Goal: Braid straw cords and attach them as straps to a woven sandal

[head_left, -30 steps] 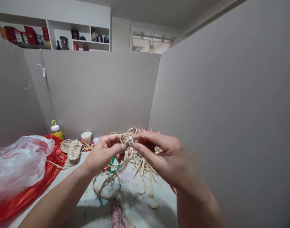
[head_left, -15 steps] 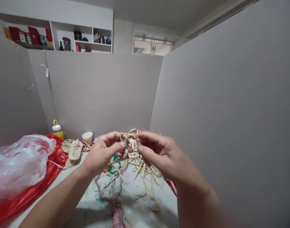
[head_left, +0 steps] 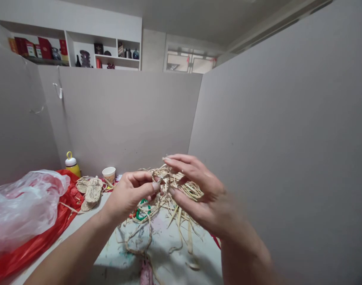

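Observation:
My left hand (head_left: 131, 192) pinches a twisted straw cord between thumb and fingertips, above the middle of the table. From there a loop of the cord (head_left: 150, 233) hangs or lies toward me, reaching a pinkish wrapped bundle (head_left: 146, 272) at the near edge. Just right of the pinch, my right hand (head_left: 203, 194) is open, fingers stretched and lifted, its thumb close to the straw; whether the thumb touches it I cannot tell. Behind and below both hands spreads a heap of loose dry straw strips (head_left: 194, 191). A green looped handle (head_left: 143, 211) shows under my left hand.
Left on the table (head_left: 109, 263) lie clear plastic bags (head_left: 26, 202) over a red bag (head_left: 72, 192). Woven straw pieces (head_left: 93, 190), a paper cup (head_left: 108, 174) and a yellow bottle (head_left: 72, 165) stand or lie farther back. Grey partitions (head_left: 124, 114) enclose the back and both sides.
My right fingers have let go of the straw and lifted up and apart, away from the left fingertips. My left hand keeps its pinch almost in place.

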### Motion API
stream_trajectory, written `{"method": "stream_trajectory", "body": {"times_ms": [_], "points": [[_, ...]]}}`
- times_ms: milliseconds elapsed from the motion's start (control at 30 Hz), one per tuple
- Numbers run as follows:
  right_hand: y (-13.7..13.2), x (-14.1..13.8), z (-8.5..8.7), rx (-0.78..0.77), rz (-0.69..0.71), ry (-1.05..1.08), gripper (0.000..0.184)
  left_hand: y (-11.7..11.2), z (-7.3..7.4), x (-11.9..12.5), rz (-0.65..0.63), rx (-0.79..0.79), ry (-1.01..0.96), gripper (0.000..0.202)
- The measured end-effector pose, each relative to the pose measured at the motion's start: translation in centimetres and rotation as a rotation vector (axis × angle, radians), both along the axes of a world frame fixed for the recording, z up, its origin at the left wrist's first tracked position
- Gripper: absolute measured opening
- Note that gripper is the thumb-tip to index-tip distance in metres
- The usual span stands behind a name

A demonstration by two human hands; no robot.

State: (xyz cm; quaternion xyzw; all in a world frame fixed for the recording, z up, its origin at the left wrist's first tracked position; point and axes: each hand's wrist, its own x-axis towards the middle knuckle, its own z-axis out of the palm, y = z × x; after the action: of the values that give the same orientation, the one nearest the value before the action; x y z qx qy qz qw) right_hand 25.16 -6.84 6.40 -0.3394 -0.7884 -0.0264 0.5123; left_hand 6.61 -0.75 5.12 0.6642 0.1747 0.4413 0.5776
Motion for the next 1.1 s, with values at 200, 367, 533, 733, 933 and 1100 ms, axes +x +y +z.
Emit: {"method": "stream_trajectory", "body": {"times_ms": [200, 367, 533, 733, 933, 1100], "points": [[-0.3, -1.2, 0.3, 0.353, -0.311, -0.307, 0.018, -0.3, 0.2, 0.0, 0.017, 0.078, 0.052, 0.009], [-0.1, -0.7, 0.4, 0.238, -0.358, -0.429, 0.017, -0.1, 0.4, -0.2, 0.014, 0.026, 0.121, 0.015], [-0.2, 0.9, 0.6, 0.220, -0.315, -0.362, 0.019, 0.5, 0.4, -0.2, 0.080, -0.049, 0.079, 0.020], [-0.4, 1.1, 0.7, 0.199, -0.293, -0.301, 0.016, 0.2, 0.0, 0.0, -0.102, 0.001, 0.099, 0.021], [-0.8, 0.5, 0.7, 0.106, -0.263, -0.236, 0.013, -0.1, -0.4, 0.4, -0.044, 0.002, 0.048, 0.018], [-1.2, 0.0, 0.6, 0.020, -0.247, -0.159, 0.013, 0.0, -0.4, 0.6, 0.047, 0.023, -0.018, 0.016]]}}
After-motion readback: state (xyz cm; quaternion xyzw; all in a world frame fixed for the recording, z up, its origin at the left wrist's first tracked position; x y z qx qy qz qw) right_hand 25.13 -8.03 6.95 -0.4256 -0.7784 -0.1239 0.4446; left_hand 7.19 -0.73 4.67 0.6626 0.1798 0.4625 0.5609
